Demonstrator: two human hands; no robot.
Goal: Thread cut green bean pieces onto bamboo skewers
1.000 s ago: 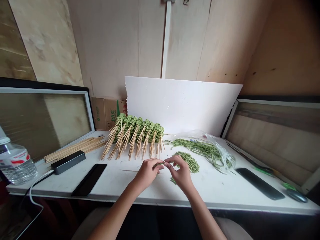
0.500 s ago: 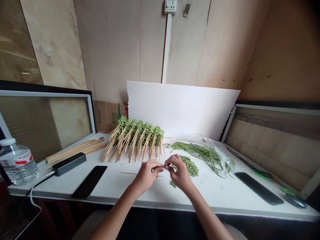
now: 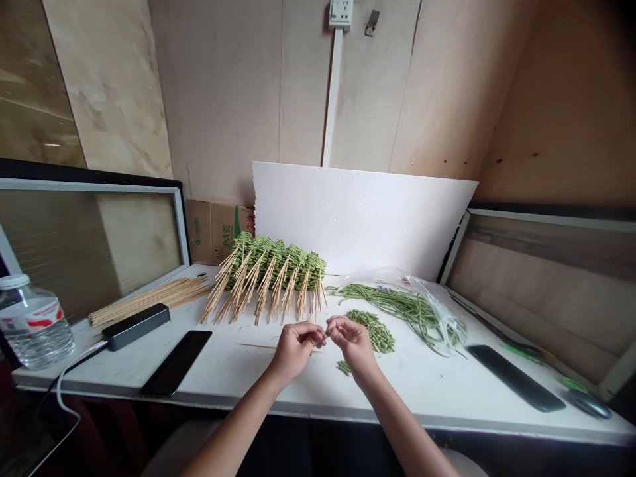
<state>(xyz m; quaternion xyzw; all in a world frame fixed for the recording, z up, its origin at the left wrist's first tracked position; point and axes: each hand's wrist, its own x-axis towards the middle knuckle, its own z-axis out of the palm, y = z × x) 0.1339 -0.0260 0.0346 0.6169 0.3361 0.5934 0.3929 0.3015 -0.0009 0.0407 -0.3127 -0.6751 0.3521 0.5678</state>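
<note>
Thumb and fingertips of the right hand (image 3: 353, 341) pinch a small green bean piece (image 3: 327, 332), while those of the left hand (image 3: 297, 347) press together just beside it, their contents hidden. A lone skewer (image 3: 252, 345) lies on the white table (image 3: 223, 377) behind the left hand. Cut beans (image 3: 375, 331) are heaped beyond the right; farther back sit skewered beans (image 3: 278, 258) and long beans (image 3: 392, 297) partly under clear plastic (image 3: 450, 323).

The green length that had stretched across the left hand (image 3: 297, 348) dropped from sight, and that hand's fingers curled further in beside the right hand (image 3: 352, 341). The view tilted upward, bringing the wall socket (image 3: 340, 13) more fully into sight.
</note>
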